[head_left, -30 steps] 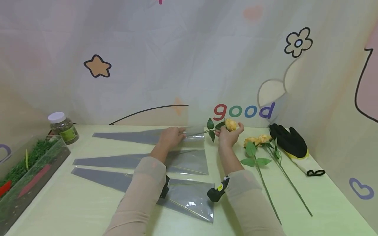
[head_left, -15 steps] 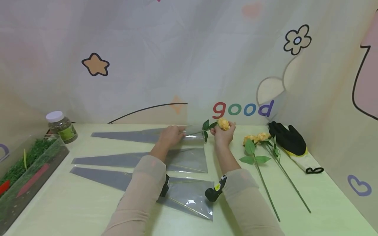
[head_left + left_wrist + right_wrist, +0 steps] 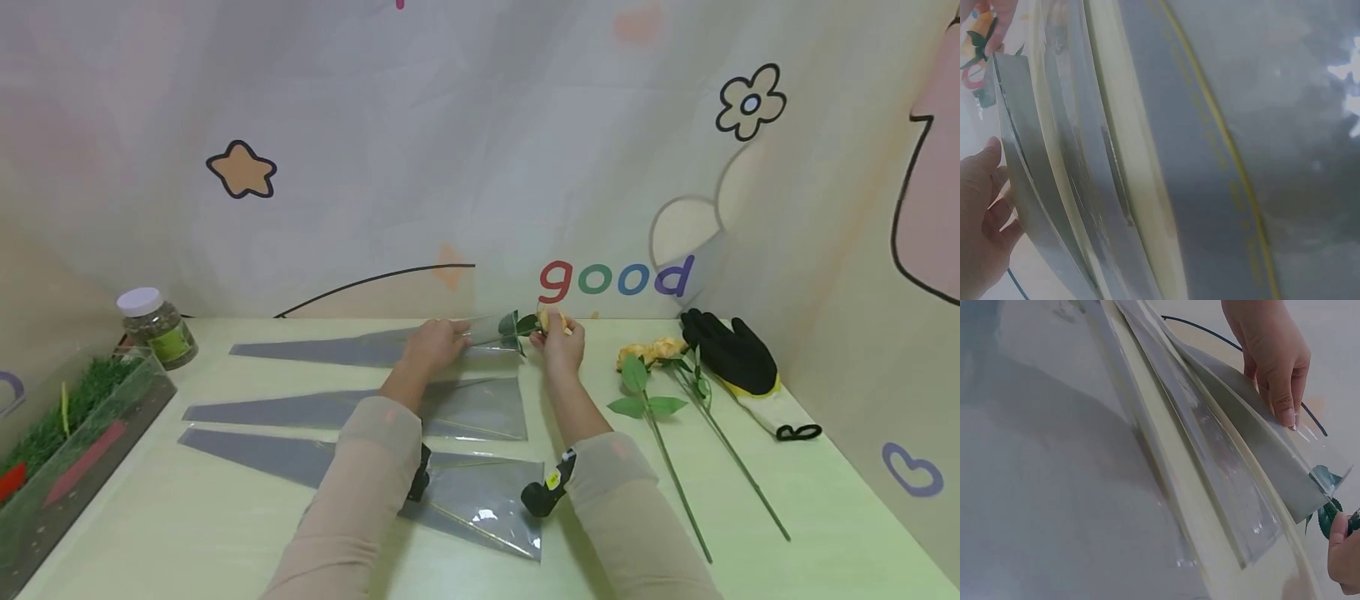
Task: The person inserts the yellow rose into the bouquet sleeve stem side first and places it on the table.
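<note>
At the back of the table lies a grey flower sleeve (image 3: 322, 347) with a clear front. My left hand (image 3: 432, 348) pinches the upper edge of its clear film near the wide end, lifting it, as the right wrist view shows. My right hand (image 3: 562, 350) holds a yellow rose (image 3: 545, 322) just below the bloom. Its stem lies inside the sleeve, and some of its green leaves (image 3: 1329, 517) are at the mouth, partly behind the film. The right fingers cover part of the bloom. A second sleeve (image 3: 480, 408) and a third sleeve (image 3: 487, 500) lie nearer, under my forearms.
Two more yellow roses (image 3: 652, 353) with long stems lie on the right. Beside them is a black and white work glove (image 3: 735, 357). At the left stand a lidded jar (image 3: 157, 329) and a clear box (image 3: 112, 450) with artificial grass. A printed cloth (image 3: 360, 167) hangs behind the table.
My right hand has moved left with the rose, and its leaves have gone from outside the sleeve to its mouth. The left hand has stayed at the sleeve's edge.
</note>
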